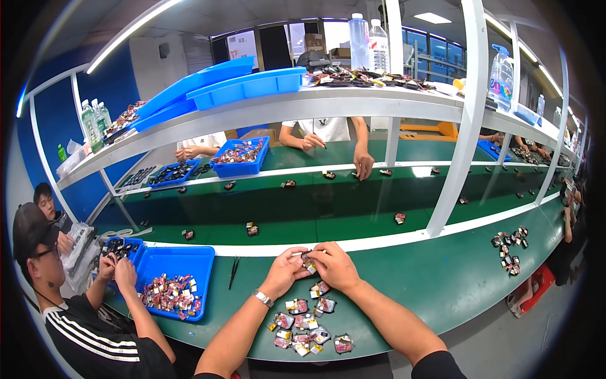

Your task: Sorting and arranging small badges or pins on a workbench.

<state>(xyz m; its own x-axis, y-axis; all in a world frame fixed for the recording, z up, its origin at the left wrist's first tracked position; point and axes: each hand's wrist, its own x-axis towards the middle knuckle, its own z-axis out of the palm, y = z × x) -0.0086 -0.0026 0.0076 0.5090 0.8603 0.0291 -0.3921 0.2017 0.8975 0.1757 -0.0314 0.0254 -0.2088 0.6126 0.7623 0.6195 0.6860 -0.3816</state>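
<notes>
Both forearms reach inward and the hands meet, wrists bent toward each other. The left hand (285, 271) curls its fingers nearly closed around the edge of a small electronic unit (308, 263); the right hand (333, 266) bends over the same unit from the other side, thumb and fingers gathered on it. The unit sits between the two hands, partly hidden by the fingers.

Just below the hands lie about ten similar loose units (307, 321), some overlapping, so the exact count is unsure. One pair of black tweezers (234, 273) lies left of the left hand. Farther left is one blue tray (206, 271) heaped with parts too many to count, and beyond it a co-worker (136, 297). Well right of the right hand is another cluster of units (510, 249).

Just beyond both hands a white rail (265, 249) separates the green worktop (416, 284) from the belt (328, 218). A white post (459, 139), beyond the right hand, hides part of the belt.
</notes>
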